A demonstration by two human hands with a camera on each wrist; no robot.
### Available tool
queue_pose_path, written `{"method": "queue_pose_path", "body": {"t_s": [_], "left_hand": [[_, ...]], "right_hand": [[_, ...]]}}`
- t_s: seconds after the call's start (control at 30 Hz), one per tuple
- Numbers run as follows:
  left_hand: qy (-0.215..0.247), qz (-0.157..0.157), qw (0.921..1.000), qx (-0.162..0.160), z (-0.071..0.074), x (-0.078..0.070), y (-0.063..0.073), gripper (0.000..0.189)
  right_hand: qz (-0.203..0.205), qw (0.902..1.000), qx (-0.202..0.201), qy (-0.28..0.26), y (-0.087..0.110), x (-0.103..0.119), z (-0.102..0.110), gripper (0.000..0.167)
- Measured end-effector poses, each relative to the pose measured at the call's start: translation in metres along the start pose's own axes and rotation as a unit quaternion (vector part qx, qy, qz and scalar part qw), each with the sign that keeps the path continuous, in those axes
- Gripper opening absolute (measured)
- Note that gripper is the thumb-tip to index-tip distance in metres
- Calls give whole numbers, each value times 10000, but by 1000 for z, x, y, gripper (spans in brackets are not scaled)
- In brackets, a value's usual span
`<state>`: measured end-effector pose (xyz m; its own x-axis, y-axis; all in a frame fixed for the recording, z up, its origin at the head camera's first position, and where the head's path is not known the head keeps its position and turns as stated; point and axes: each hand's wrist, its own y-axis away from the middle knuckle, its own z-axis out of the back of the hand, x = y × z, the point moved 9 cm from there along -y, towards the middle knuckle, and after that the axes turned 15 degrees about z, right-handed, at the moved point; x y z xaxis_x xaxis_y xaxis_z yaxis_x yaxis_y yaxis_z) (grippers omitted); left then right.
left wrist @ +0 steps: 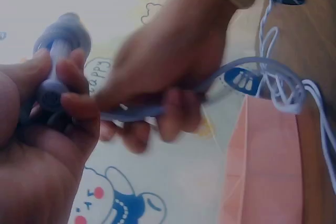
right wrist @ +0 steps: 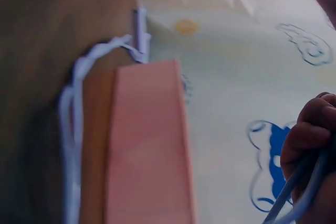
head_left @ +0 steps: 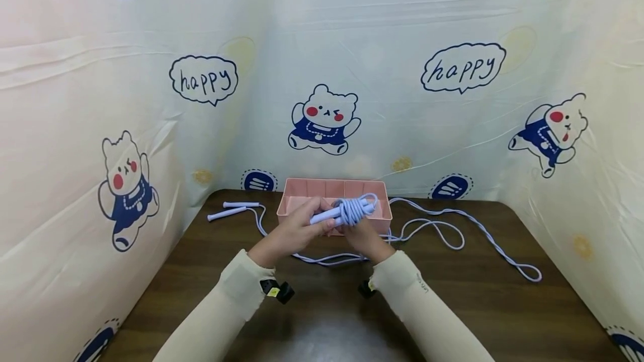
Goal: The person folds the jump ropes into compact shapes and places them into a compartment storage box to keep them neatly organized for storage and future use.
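Note:
My left hand point(head_left: 302, 223) grips the pale blue handles point(head_left: 326, 216) of a jump rope in front of the pink box in the head view. Several turns of its cord point(head_left: 352, 211) are wrapped around the handles, with a loop standing out at the far end. My right hand point(head_left: 366, 240) is just below and beside the bundle. In the left wrist view the right hand point(left wrist: 168, 56), blurred, has its fingers curled round a stretch of cord point(left wrist: 134, 114). The right wrist view shows that hand point(right wrist: 315, 124) at the edge, with cord strands point(right wrist: 294, 192) running from it.
A pink divided box point(head_left: 297, 205) stands at the back of the dark wooden table point(head_left: 322, 317). Another pair of pale blue handles point(head_left: 228, 213) lies left of it. Loose cord point(head_left: 483, 229) spreads across the table's right side. A printed cloth point(head_left: 322, 32) hangs behind.

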<state>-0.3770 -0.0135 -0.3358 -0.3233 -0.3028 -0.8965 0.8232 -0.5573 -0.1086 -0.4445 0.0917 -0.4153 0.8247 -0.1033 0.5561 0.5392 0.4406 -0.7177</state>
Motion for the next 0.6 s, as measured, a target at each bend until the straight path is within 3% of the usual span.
{"method": "queue_pose_path", "body": {"t_s": [0.03, 0.07, 0.1, 0.2, 0.3, 0.43, 0.6], "left_hand": [[-66, 28, 9999, -91, 1, 0, 0, 17], [-143, 38, 9997, -181, 3, 0, 0, 17], [-237, 25, 9993, -282, 4, 0, 0, 17], [-523, -33, 9969, -581, 9, 1, 0, 16], [-719, -23, 9936, -876, 15, 4, -1, 16], [-820, -22, 9901, -1135, 21, 7, -1, 15], [-973, 148, 9862, -1329, 26, 13, -2, 14]], "right_hand": [[-120, 9999, -39, 35, -2, 27, 0, 19], [-16, 9987, 95, 502, -5, 55, 0, 24], [-240, 9974, 127, 670, -6, 72, 0, 23], [-697, 9933, 322, 859, -2, 67, -7, 27], [-691, 9894, 554, 1155, -1, 64, -12, 35], [-303, 9878, 765, 1322, 1, 67, -13, 43], [248, 9866, 883, 1350, 4, 76, -15, 36]]}}
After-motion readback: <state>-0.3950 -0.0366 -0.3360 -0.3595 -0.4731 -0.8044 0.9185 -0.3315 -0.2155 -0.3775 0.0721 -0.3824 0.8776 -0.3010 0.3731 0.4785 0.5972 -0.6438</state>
